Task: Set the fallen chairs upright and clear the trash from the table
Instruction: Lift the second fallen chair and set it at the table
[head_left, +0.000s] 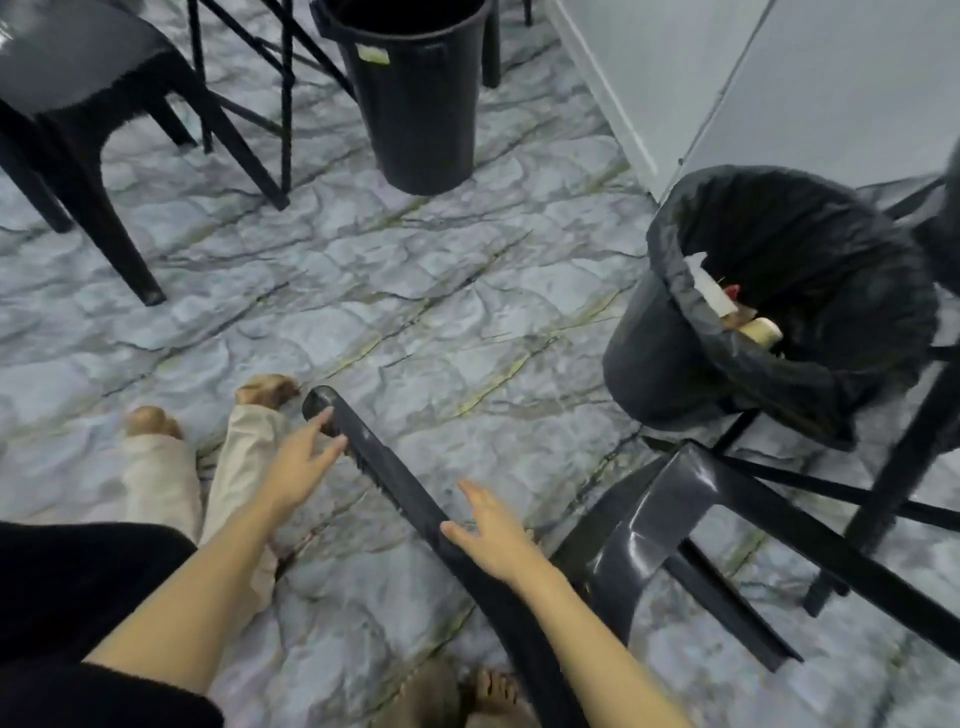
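Note:
A dark grey plastic chair (644, 525) lies tipped on the marbled floor at lower right, with one leg or rail (395, 483) slanting up toward the lower middle. My left hand (304, 460) hovers with spread fingers at that rail's upper end, fingertips touching or nearly touching it. Further down the same rail, my right hand (491, 535) rests on it with fingers spread, not closed around it. A bin with a black liner (769, 306) stands at right and holds some trash (727, 306).
An upright black chair (67, 88) stands at top left beside black table legs (283, 93). A second black bin (415, 98) is at top centre. A grey wall (779, 78) runs along the right. Another person's bare feet and beige trouser legs (208, 457) are at left.

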